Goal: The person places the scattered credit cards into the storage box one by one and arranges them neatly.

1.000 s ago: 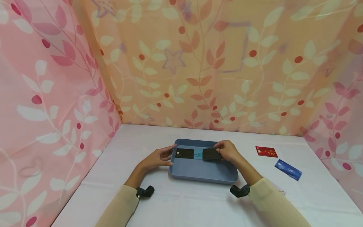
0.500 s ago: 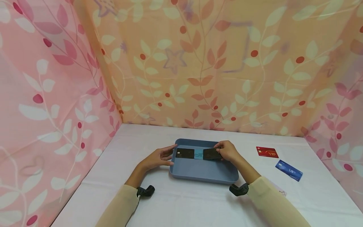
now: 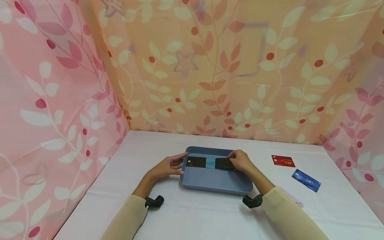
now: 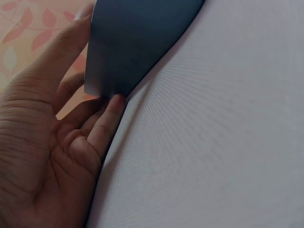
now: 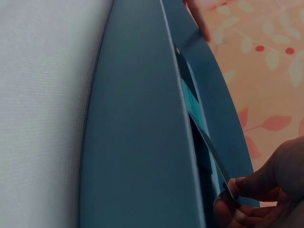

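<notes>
My right hand [image 3: 241, 162] pinches the right end of a black card [image 3: 223, 163] between thumb and fingers, inside a blue tray [image 3: 216, 181]. In the right wrist view, that card [image 5: 213, 154] slants, its gripped end raised off the tray floor. Its left end overlaps a teal card [image 3: 210, 162], which lies beside another black card [image 3: 196, 162] marked VIP along the tray's back half. At the tray's left end, my left hand [image 3: 164, 167] rests against the wall with thumb and fingers spread. The left wrist view shows fingertips [image 4: 117, 99] touching the wall's lower edge.
To the right of the tray, a red VIP card [image 3: 283, 161] and a blue VIP card [image 3: 306, 180] lie on the white tablecloth [image 3: 192, 216]. A pale card [image 3: 299, 202] is mostly hidden by the right sleeve. Patterned curtains [image 3: 222, 73] stand behind and at both sides.
The black card in my right hand has tilted down to lie flatter, in line with the other cards. My left hand stays in place at the tray.
</notes>
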A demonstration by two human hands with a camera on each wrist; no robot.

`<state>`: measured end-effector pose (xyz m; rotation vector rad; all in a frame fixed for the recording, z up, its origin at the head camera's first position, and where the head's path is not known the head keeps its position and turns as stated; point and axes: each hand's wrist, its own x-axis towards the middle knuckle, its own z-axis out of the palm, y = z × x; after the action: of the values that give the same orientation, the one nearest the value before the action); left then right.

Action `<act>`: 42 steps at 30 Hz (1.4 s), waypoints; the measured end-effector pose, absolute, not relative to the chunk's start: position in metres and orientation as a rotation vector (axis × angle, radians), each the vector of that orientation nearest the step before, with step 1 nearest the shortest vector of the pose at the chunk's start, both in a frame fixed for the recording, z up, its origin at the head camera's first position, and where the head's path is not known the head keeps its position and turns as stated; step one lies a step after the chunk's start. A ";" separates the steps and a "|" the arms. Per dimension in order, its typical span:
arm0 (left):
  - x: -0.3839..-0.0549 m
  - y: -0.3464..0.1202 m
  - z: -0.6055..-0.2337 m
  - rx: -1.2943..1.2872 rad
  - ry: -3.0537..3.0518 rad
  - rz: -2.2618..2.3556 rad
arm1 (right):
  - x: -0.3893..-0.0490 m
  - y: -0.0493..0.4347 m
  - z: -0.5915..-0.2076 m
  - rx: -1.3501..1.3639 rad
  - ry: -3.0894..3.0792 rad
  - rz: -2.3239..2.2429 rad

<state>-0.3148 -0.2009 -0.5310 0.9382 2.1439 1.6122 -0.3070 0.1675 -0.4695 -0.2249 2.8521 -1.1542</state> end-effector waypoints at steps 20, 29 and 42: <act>-0.314 -0.200 -0.530 0.920 2.163 1.605 | -0.299 0.161 -0.467 -0.378 3.068 -0.774; -0.314 -0.200 -0.530 0.920 2.162 1.604 | -0.299 0.160 -0.468 -0.376 3.057 -0.627; -0.313 -0.200 -0.530 0.940 2.149 1.612 | -0.295 0.160 -0.464 -0.393 3.073 -0.560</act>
<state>-0.3126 -0.2004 -0.5298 0.9398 2.1494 1.6122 -0.2948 0.1599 -0.4643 -0.3928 3.0732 -0.5597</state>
